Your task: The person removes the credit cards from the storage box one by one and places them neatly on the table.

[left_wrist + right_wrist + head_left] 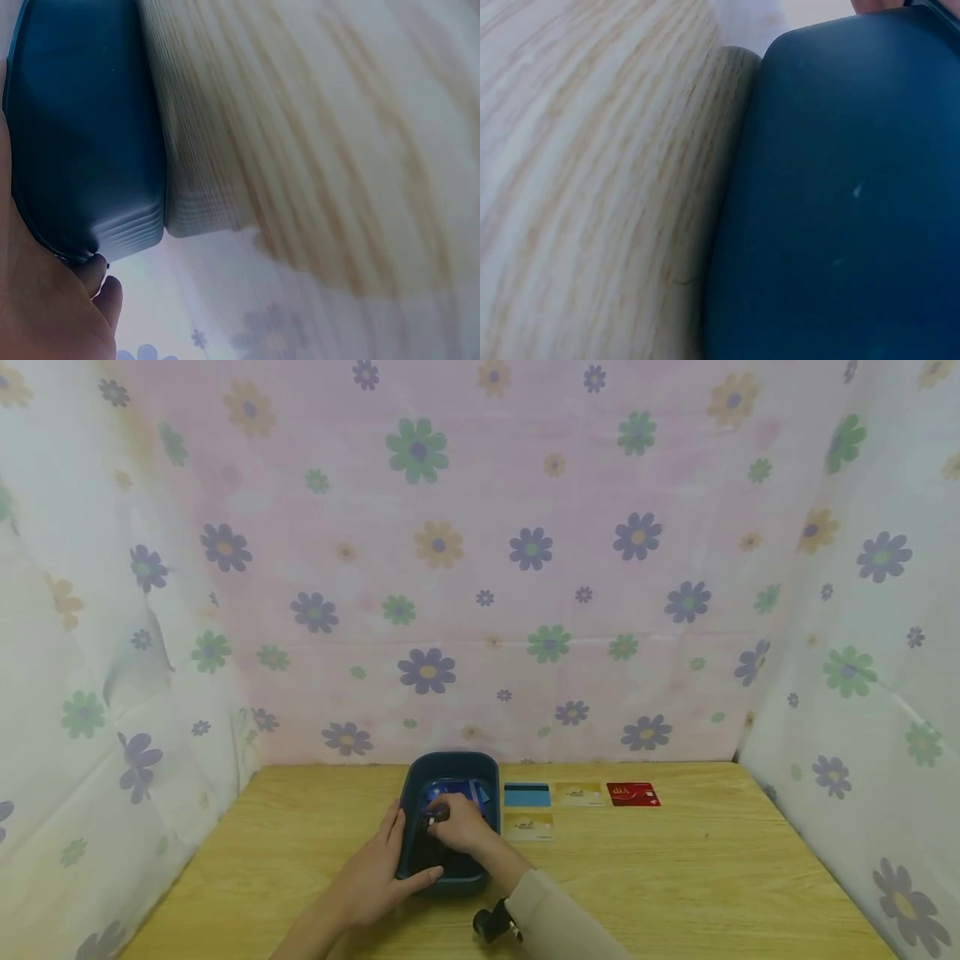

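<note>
Inside the blue bin [450, 768] (left hand [375, 877] steadying), right hand [461, 827] pinches a card [437, 814].

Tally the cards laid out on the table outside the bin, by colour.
Blue card: 1
Gold cards: 2
Red card: 1
Total: 4
Cards inside the dark blue bin are partly hidden by the right hand; not counted.

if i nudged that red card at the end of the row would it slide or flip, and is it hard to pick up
The red card lies flat on the smooth wooden table, so it would probably slide, not flip or roll. It looks thin and stiff like the cards beside it, likely very light. Flush against the tabletop, it may be fiddly to lift; a fingernail under an edge might help.
</note>
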The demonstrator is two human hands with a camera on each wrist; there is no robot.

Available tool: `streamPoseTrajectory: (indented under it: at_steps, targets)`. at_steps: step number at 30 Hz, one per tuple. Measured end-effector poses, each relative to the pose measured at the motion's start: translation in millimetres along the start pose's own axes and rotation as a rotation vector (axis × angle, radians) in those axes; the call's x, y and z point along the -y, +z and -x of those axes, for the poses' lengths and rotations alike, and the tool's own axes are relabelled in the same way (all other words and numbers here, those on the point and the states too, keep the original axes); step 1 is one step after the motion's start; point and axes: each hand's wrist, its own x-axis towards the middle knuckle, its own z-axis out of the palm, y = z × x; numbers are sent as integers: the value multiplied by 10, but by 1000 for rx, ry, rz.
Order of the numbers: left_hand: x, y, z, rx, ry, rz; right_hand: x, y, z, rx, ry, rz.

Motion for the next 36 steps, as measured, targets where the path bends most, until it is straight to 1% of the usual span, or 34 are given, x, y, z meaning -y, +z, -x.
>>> streamPoseTrajectory:
  at_steps: [10,15,21,26,30,33,36]
  targets:
    - [-31,-7,-4,4,6,-3,20,-36,44,43,53,-105]
    - [-29,-9,-19,-1,18,-21,57,-69,50,52,61,-112]
    - [-18,-7,0,0,18,-37,85,-59,73,79,48,-88]
    - [-3,4,27,13,8,-34,100,-41,108,107,55,-101]
    - [-16,-8,41,17,7,-20,136,-82,151,121,57,-106]
    - [-24,-25,46,13,9,-14,167,-125,179,146,63,-147]
    - [-23,-31,42,4,5,-19,187,-160,207,168,73,-218]
